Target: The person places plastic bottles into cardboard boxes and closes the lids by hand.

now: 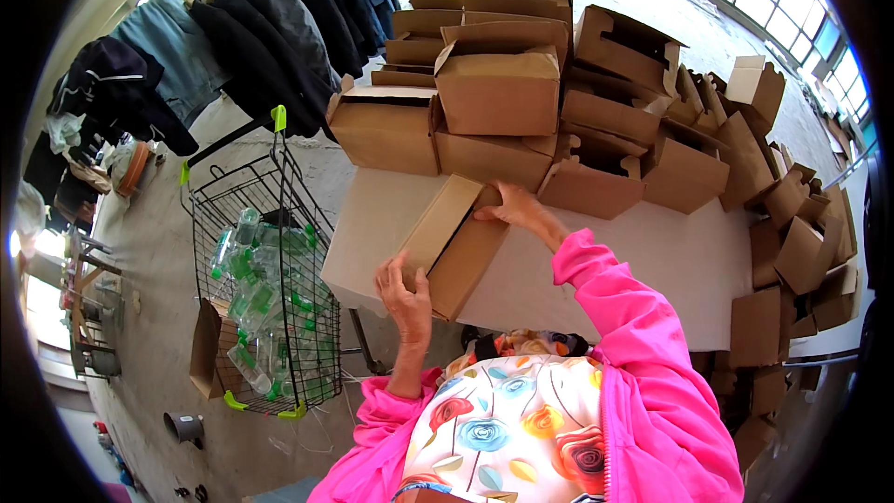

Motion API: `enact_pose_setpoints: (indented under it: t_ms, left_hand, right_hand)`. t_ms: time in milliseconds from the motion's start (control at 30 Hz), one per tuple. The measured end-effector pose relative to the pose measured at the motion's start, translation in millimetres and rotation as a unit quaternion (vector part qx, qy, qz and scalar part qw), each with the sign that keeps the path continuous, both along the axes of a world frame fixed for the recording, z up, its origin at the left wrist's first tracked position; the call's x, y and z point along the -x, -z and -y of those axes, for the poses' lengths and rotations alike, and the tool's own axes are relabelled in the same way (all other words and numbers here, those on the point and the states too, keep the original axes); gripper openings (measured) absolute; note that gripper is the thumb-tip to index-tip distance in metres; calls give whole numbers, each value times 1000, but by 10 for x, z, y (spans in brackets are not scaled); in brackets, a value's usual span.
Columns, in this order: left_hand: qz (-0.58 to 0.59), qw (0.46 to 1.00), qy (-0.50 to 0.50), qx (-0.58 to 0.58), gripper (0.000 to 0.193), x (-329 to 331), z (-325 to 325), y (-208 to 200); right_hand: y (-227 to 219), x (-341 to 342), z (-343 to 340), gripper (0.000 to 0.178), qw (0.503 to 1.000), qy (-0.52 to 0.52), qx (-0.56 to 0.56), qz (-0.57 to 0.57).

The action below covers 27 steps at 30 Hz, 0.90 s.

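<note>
A long, narrow brown cardboard box (477, 266) lies slantwise on the pale tabletop (596, 265) in front of me, with a dark gap along its top beside a raised flap (438, 224). My right hand (521, 209) grips its far end, thumb over the edge and fingers bent round the corner. At the near left corner, my left hand (406, 302) has its thumb and curved fingers against the cardboard. The inside of the box is mostly hidden.
Brown boxes (498, 93) are stacked along the table's far side. More boxes (805, 256) pile up at the right. A black wire shopping cart (307, 317) with green-capped bottles (251, 303) stands left of the table. Dark clothes (270, 28) hang behind it. A bucket (184, 428) lies on the floor.
</note>
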<state>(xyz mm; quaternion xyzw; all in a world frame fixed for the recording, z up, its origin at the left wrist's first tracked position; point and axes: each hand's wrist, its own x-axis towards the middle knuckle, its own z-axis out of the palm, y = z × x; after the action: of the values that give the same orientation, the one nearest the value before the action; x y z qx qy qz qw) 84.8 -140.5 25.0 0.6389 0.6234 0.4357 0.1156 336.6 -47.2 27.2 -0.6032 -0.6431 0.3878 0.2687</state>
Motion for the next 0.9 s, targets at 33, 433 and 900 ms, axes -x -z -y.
enact_pose_setpoints:
  t_ms: [33, 433, 900]
  left_hand:
    - [-132, 988, -37, -70, 52, -24, 34, 65]
    - [666, 718, -53, 195, 89, -103, 216, 416]
    - [615, 743, 141, 224, 79, -218, 455, -477]
  right_hand:
    - [39, -45, 1, 83, 998, 5, 41, -50]
    - [-208, -194, 293, 77, 944, 13, 215, -251]
    - [-705, -399, 1180, 70, 950, 98, 41, -295]
